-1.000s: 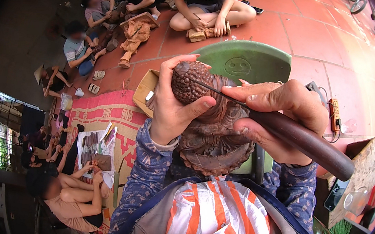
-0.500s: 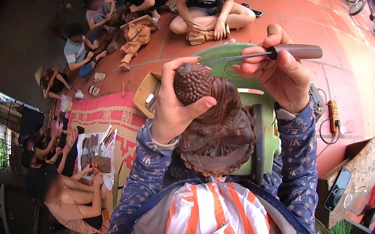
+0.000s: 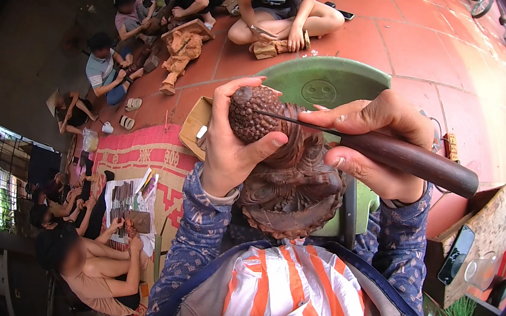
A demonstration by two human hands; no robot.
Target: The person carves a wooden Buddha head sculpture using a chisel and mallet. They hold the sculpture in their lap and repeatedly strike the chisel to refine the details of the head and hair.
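Observation:
A dark brown carved wooden statue [image 3: 291, 203] rests in front of me on a green plastic chair [image 3: 352, 79]. Its head is covered in small round knobs. My left hand [image 3: 234, 143] wraps round that head, thumb on the near side and fingers along the far side. Between the thumb and fingers of my right hand [image 3: 385, 145] is a carving chisel [image 3: 415, 161] with a thick dark wooden handle. The thin metal blade points left, and its tip lies against the knobbed head. The statue's face is hidden from this angle.
A cardboard box [image 3: 196, 125] stands left of the chair. On the right, a wooden box [image 3: 474, 245] bears a phone [image 3: 456, 255] and a clear cup; a power strip [image 3: 451, 147] lies behind. Several people sit on the floor, one carving [image 3: 271, 49] straight ahead. A red patterned mat [image 3: 141, 151] spreads left.
My right hand has turned and come down, bringing the chisel's blade from above the chair onto the statue's head. The left hand keeps its hold on the head.

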